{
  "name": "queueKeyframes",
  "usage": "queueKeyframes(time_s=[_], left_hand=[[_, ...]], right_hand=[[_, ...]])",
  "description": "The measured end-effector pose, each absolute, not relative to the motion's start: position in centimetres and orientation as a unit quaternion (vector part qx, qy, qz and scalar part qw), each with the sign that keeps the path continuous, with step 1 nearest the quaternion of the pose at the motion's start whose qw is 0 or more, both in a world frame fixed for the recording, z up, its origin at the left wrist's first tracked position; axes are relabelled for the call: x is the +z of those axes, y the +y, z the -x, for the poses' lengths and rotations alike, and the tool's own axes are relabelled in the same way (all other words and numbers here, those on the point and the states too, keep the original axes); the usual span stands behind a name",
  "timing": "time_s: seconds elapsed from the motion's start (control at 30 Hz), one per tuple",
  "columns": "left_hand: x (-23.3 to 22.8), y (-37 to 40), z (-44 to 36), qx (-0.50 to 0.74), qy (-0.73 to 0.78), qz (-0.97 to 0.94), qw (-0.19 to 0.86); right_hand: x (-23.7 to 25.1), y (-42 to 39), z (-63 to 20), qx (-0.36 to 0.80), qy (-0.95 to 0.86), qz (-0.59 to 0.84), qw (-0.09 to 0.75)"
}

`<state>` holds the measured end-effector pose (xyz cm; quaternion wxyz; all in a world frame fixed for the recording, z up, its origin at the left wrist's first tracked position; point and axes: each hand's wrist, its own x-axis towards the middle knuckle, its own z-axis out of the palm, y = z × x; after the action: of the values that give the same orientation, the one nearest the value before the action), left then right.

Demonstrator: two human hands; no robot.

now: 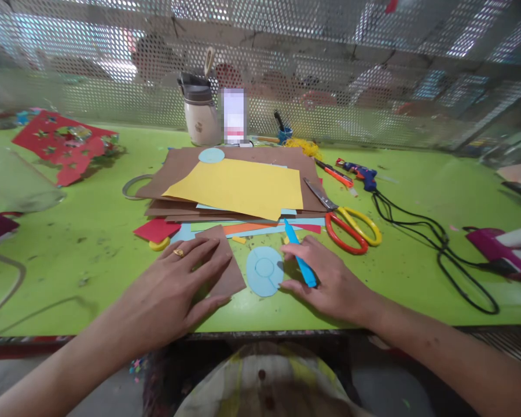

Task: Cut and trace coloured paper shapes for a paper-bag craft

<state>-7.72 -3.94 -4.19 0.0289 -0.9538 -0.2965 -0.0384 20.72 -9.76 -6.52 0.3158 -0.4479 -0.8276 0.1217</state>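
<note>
My left hand lies with its fingers stretched over a brown paper piece, pressing it on the green table. My right hand holds a light blue marker slantwise across its fingers. Its thumb and fingertips reach the right edge of a light blue paper disc. Drawn on the disc are a small circle and short lines running outward. Just beyond both hands is a stack of brown sheets with a yellow sheet on top. Scissors with red and yellow handles rest at the stack's right.
Back right are a blue glue gun with a black cord and an orange cutter. A tumbler and a lit phone stand against the mesh. Cut red paper lies left, a purple tool right.
</note>
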Motion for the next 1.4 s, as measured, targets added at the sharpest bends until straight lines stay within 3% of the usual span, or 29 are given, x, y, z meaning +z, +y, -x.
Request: queueKeyframes(time_s=[0.3, 0.87, 1.13, 1.27, 1.4], left_hand=[[-4.2, -4.4, 8.3, -0.04, -0.298, 0.954, 0.011], [-4.3, -5.4, 8.0, -0.097, -0.286, 0.952, 0.052], [-4.3, -5.4, 7.4, -0.1, -0.304, 0.946, 0.046], [-4.6, -5.2, 7.2, -0.108, -0.317, 0.941, 0.051], [-4.6, -5.1, 7.0, -0.118, -0.331, 0.935, 0.058]], right_hand=[[-5.9, -9.3, -21.6, 0.143, -0.861, 0.417, 0.253], [-6.8, -9.1, -20.5, 0.099, -0.852, 0.437, 0.272], [-6.2, -9.5, -20.9, 0.086, -0.819, 0.441, 0.357], [-5.1, -9.5, -20.4, 0.151, -0.781, 0.464, 0.391], [-4.0, -9.1, -18.3, 0.236, -0.767, 0.475, 0.361]])
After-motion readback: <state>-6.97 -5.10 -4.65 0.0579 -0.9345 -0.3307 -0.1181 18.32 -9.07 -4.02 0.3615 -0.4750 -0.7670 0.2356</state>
